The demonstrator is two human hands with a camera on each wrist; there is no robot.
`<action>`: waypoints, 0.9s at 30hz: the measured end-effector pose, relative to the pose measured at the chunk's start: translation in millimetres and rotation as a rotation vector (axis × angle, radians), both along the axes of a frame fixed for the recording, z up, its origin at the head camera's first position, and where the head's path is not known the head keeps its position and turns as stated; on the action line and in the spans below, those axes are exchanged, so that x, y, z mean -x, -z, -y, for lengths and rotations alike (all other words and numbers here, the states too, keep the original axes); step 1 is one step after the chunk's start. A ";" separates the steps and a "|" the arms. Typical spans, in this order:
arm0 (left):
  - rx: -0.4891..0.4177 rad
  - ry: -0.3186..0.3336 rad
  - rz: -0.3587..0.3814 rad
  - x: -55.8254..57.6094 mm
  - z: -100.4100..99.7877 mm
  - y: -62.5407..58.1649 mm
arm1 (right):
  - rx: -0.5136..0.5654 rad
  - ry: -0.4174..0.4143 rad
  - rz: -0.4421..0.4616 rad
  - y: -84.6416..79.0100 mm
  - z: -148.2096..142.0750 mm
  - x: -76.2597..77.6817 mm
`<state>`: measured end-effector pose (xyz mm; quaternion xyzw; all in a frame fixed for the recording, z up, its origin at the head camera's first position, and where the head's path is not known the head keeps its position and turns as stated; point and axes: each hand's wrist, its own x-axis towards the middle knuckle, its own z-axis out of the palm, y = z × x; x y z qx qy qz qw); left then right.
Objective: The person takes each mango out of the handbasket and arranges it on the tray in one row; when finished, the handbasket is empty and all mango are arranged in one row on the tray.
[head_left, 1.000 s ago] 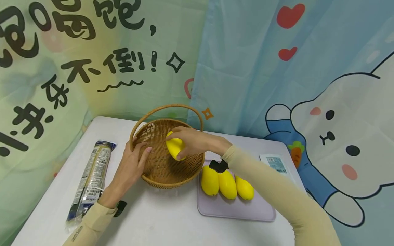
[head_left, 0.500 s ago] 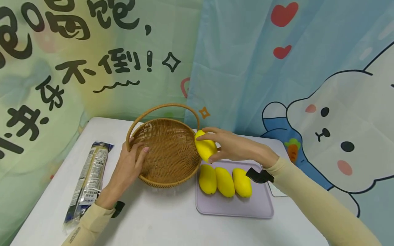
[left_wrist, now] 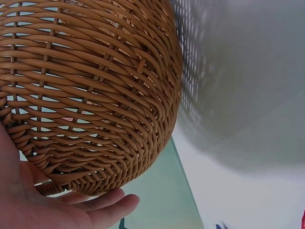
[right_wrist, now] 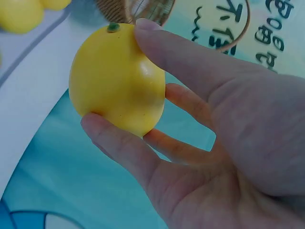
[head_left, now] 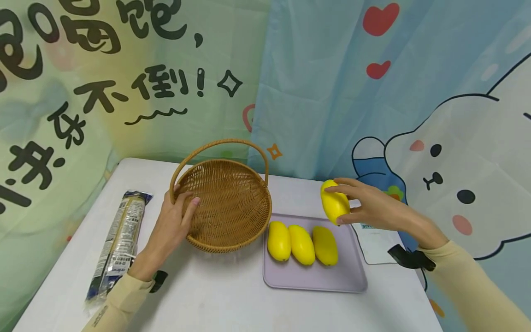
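In the head view my right hand (head_left: 371,205) holds a yellow mango (head_left: 335,203) in the air over the tray's back right corner. Thumb and fingertips pinch its sides, and a green stem end shows on the mango (right_wrist: 119,78) in the right wrist view. My left hand (head_left: 168,228) grips the left rim of a brown wicker basket (head_left: 226,207), thumb inside and fingers outside. The left wrist view has the basket's woven side (left_wrist: 95,95) close up. Three more mangoes (head_left: 302,244) lie side by side on a pale purple tray (head_left: 315,282).
A long plastic packet (head_left: 120,242) lies on the white table's left side. Beyond the tray's right edge is a white flat packet (head_left: 379,249), partly hidden by the right hand. Printed curtains (head_left: 307,115) hang behind the table; the basket's arched handle (head_left: 220,143) stands up in front of them.
My right hand has carried the mango out of the basket and to the right, past the tray's back edge. The left hand keeps its grip on the basket.
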<state>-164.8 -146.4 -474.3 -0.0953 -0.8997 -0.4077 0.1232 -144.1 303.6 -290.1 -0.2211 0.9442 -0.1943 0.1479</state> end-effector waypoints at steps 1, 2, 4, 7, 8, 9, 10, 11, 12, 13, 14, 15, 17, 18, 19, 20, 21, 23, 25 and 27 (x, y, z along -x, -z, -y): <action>0.000 0.000 -0.001 0.1 0.0 0.1 | 0.003 0.003 -0.004 0.7 -5.4 -1.9; 0.001 0.001 -0.001 0.0 -0.2 0.1 | 0.003 0.009 -0.010 1.3 -10.5 -3.7; 0.001 0.001 -0.005 0.0 -0.5 0.4 | -0.005 0.025 -0.025 2.6 -20.2 -7.2; 0.004 -0.001 -0.006 -0.2 -0.9 1.1 | -0.009 0.051 -0.028 5.2 -33.3 -12.2; 0.005 -0.002 -0.006 -0.3 -1.1 1.2 | -0.008 0.060 -0.025 6.1 -37.2 -13.9; 0.005 -0.003 -0.007 -0.3 -1.2 1.3 | -0.009 0.071 -0.022 7.2 -40.7 -15.6; 0.006 -0.003 -0.007 -0.3 -1.3 1.3 | -0.012 0.076 -0.021 8.5 -44.1 -17.1; 0.007 -0.004 -0.008 -0.4 -1.4 1.2 | -0.005 0.083 -0.017 10.3 -47.1 -18.5; 0.008 -0.004 -0.008 -0.5 -1.5 0.9 | 0.000 0.090 -0.012 12.6 -50.0 -19.5; 0.008 -0.005 -0.007 -0.7 -1.6 0.6 | 0.010 0.091 -0.009 15.2 -52.4 -20.6; 0.009 -0.007 -0.008 -0.8 -1.6 0.4 | 0.013 0.087 -0.011 18.8 -54.7 -21.3; 0.010 -0.009 -0.010 -0.9 -1.7 0.1 | 0.013 0.085 -0.013 22.9 -56.6 -22.1; 0.011 -0.012 -0.010 -1.3 -1.5 0.0 | 0.013 0.077 -0.012 32.8 -58.9 -23.3; 0.012 -0.013 -0.008 -1.5 -1.4 -0.1 | 0.012 0.074 -0.010 38.1 -60.0 -24.0; 0.012 -0.014 -0.008 -1.6 -1.4 -0.2 | 0.012 0.075 -0.004 43.3 -60.8 -25.0; 0.013 -0.013 -0.007 -1.7 -1.4 -0.2 | 0.011 0.081 0.004 48.9 -61.8 -25.7; 0.013 -0.013 -0.005 -1.8 -1.5 -0.3 | 0.014 0.089 0.012 54.1 -62.7 -26.5; 0.011 -0.012 0.001 -2.0 -1.6 -0.6 | 0.017 0.101 0.021 64.4 -64.7 -27.8; 0.010 -0.011 0.001 -1.9 -1.8 -1.0 | 0.023 0.109 0.036 74.3 -66.8 -28.5; 0.007 -0.009 -0.002 -1.7 -1.8 -1.2 | 0.024 0.112 0.043 84.0 -68.8 -29.2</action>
